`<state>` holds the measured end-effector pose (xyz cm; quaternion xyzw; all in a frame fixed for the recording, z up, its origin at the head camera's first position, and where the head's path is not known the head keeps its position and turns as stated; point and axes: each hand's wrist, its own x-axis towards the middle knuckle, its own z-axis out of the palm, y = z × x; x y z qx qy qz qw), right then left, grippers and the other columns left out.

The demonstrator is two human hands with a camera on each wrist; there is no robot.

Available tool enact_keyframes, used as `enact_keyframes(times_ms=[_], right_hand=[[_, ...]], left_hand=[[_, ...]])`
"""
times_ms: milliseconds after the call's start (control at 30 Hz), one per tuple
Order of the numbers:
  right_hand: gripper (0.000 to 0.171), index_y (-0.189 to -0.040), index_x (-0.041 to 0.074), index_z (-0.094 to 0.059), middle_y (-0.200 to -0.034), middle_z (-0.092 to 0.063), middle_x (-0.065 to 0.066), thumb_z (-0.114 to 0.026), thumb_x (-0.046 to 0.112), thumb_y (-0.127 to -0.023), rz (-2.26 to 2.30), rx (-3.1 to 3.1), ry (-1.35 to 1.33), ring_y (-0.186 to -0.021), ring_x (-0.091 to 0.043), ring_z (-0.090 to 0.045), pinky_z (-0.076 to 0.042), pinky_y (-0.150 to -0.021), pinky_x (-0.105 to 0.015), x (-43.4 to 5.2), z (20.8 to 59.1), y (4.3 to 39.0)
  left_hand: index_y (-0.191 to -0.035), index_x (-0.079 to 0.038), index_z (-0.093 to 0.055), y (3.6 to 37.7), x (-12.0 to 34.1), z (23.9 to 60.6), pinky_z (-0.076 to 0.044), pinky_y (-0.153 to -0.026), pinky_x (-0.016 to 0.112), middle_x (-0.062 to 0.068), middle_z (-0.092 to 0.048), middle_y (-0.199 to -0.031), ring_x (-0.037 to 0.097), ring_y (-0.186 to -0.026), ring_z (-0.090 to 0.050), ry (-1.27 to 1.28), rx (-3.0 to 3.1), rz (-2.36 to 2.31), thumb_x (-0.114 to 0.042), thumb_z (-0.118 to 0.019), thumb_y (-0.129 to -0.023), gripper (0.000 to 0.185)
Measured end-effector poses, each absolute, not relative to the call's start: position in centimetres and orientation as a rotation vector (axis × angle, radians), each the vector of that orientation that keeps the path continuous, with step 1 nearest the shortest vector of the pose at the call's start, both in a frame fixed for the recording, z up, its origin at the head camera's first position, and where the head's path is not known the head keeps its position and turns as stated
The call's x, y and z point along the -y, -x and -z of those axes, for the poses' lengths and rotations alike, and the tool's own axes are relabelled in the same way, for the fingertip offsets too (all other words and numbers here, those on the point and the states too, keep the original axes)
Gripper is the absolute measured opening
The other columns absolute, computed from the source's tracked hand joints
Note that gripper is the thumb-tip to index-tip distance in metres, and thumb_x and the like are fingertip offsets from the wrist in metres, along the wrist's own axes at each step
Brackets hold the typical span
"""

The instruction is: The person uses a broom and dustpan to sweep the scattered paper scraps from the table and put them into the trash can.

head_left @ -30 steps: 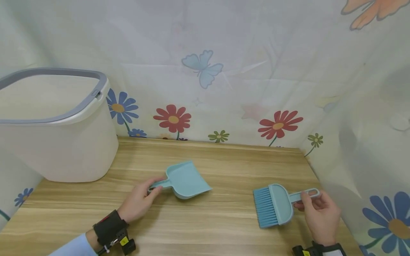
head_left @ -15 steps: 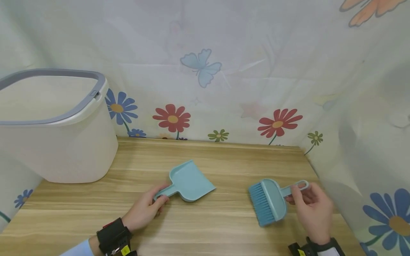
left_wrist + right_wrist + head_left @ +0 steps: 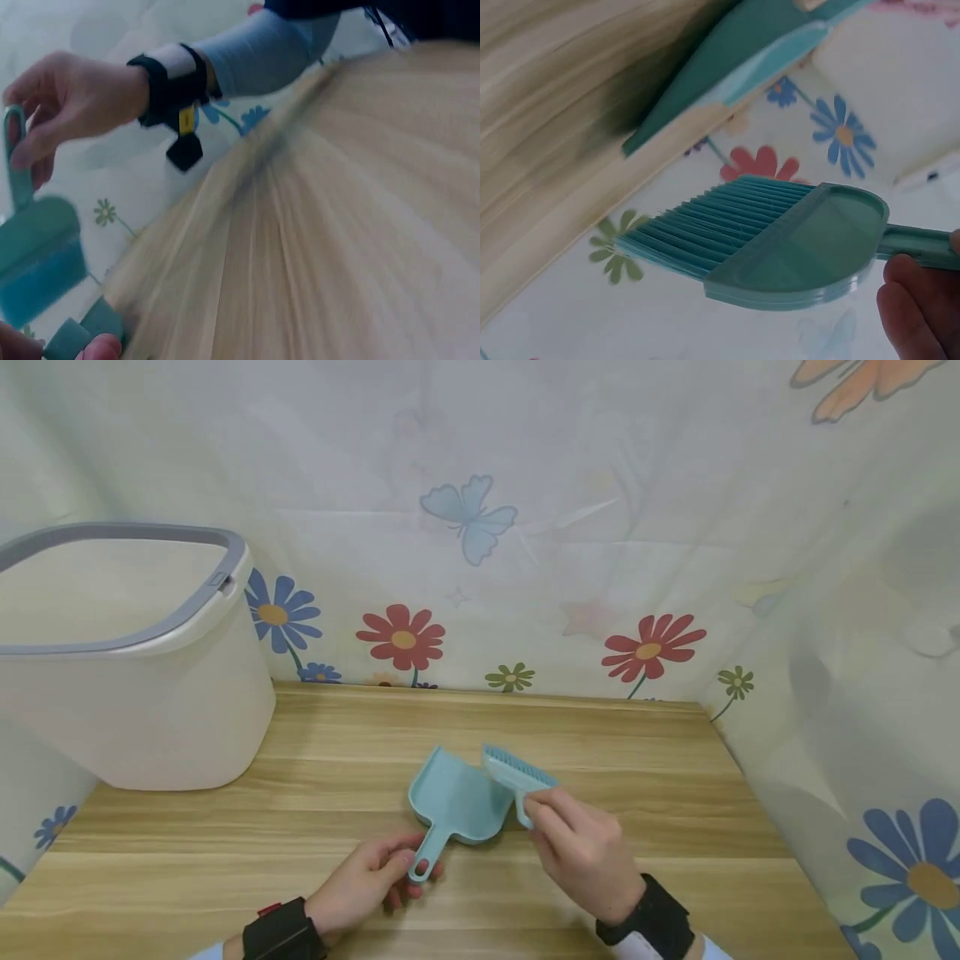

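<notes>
So here we've got our left hand (image 3: 367, 889) curled around the loop-ended handle of the small light-blue plastic dustpan (image 3: 457, 797), fingers wrapped under it and thumb on top, so it's a proper grip and not just a touch. The dustpan sits on the light wooden surface (image 3: 225, 860) around the middle, scoop end pointing away from us. Our right hand (image 3: 581, 852) has its fingers pinched round the handle of the matching light-blue hand brush (image 3: 517, 772), holding it up off the surface with the bristle end right at the dustpan's right edge; from the head view we can't tell if they actually touch. The right wrist view gives us what the head one doesn't: the brush (image 3: 780, 240) from the side, bristles fanned out and hanging in the air, clearly apart from the dustpan (image 3: 735, 60) there, with only our fingertips (image 3: 919, 300) showing at the handle. The left wrist view is blurry, but it catches our right hand (image 3: 75, 97) with its black wristband. Off to the far left on the surface stands a big white plastic bin with a grey rim (image 3: 150, 710).
</notes>
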<state>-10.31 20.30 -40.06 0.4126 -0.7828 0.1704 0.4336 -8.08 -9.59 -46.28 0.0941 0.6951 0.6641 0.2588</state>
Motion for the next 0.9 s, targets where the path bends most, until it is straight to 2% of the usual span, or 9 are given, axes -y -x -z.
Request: enact_keyframes(times_ms=[167, 367, 467, 600, 733, 900], right_hand=[[0.038, -0.089, 0.01, -0.068, -0.092, -0.067, -0.002, -0.036, 0.006, -0.109, -0.252, 2.01, -1.183, -0.056, -0.006, -0.054, -0.045, -0.049, -0.018, -17.0, 41.4, 10.4], [0.036, -0.086, 0.013, -0.066, -0.088, -0.062, 0.001, -0.039, 0.002, -0.107, -0.15, 1.992, -1.241, -0.061, -0.007, -0.059, -0.048, -0.052, -0.019, -14.9, 43.1, 10.9], [0.029, -0.086, 0.014, -0.065, -0.087, -0.062, 0.001, -0.045, 0.003, -0.103, -0.14, 2.012, -1.254, -0.064, -0.007, -0.06, -0.049, -0.052, -0.019, -14.5, 43.7, 11.1], [0.014, -0.088, 0.014, -0.067, -0.091, -0.064, 0.001, -0.061, 0.002, -0.09, -0.168, 2.1, -1.266, -0.066, -0.007, -0.062, -0.05, -0.054, -0.02, -14.4, 44.1, 11.3], [0.016, -0.087, 0.014, -0.068, -0.094, -0.065, 0.002, -0.075, 0.002, -0.08, -0.222, 2.226, -1.269, -0.07, -0.006, -0.064, -0.052, -0.058, -0.02, -14.6, 44.2, 11.4], [0.016, -0.093, 0.014, -0.07, -0.099, -0.066, 0.002, -0.077, 0.005, -0.081, -0.248, 2.382, -1.287, -0.076, -0.006, -0.065, -0.054, -0.062, -0.021, -15.1, 44.0, 11.6]], left_hand=[[-0.147, 0.005, -0.049, 7.6, 8.4, 46.5, -0.052, -0.07, 0.026, 0.014, -0.073, -0.121, 0.016, -0.088, -0.066, -0.148, -1.751, -1.831, -0.018, -0.047, -0.11, 0.044], [-0.146, 0.009, -0.047, 7.7, 6.6, 47.0, -0.058, -0.079, 0.03, 0.01, -0.074, -0.115, 0.015, -0.09, -0.071, -0.097, -1.658, -1.898, -0.015, -0.055, -0.107, 0.047], [-0.145, 0.01, -0.048, 8.0, 5.9, 47.2, -0.06, -0.081, 0.031, 0.008, -0.073, -0.112, 0.015, -0.091, -0.072, -0.08, -1.658, -1.935, -0.013, -0.057, -0.106, 0.047], [-0.146, 0.009, -0.047, 8.6, 5.2, 47.4, -0.06, -0.084, 0.032, 0.009, -0.073, -0.113, 0.016, -0.092, -0.073, -0.048, -1.649, -1.982, -0.008, -0.058, -0.104, 0.046], [-0.148, 0.009, -0.045, 9.3, 4.8, 47.4, -0.06, -0.086, 0.033, 0.009, -0.073, -0.118, 0.016, -0.095, -0.073, -0.021, -1.626, -2.011, -0.005, -0.059, -0.103, 0.049], [-0.148, 0.008, -0.044, 9.8, 4.6, 47.2, -0.06, -0.087, 0.033, 0.009, -0.072, -0.119, 0.018, -0.098, -0.072, -0.005, -1.628, -2.006, -0.007, -0.062, -0.103, 0.052]])
